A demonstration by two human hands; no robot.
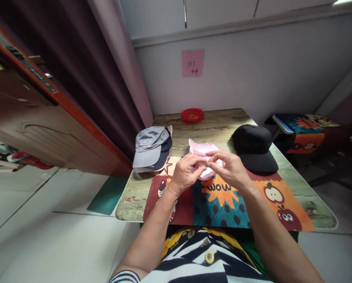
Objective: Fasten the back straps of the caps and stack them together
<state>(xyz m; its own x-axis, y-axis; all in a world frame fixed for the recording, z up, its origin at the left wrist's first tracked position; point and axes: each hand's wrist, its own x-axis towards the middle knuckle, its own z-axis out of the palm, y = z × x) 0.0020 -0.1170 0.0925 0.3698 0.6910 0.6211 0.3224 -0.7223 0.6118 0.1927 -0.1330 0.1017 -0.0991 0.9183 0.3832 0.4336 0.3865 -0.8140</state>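
Note:
A light pink cap (203,147) sits on the patterned mat in front of me, its brim pointing to the far side. My left hand (188,169) pinches at its near edge from the left, thumb and index finger together. From the right, my right hand (226,167) meets it with fingertips closed on the same spot. The fingers hide the exact part of the cap they grip. Left of my hands lies a stack of caps with a grey cap (149,147) on top and a navy one below. A black cap (254,147) rests to the right.
A red dish (192,114) stands at the back of the wood-patterned table (129,206). The colourful mat (223,208) covers the table's near part. A pink note (193,63) is on the wall. At left are a curtain (105,78) and a wooden door (46,129).

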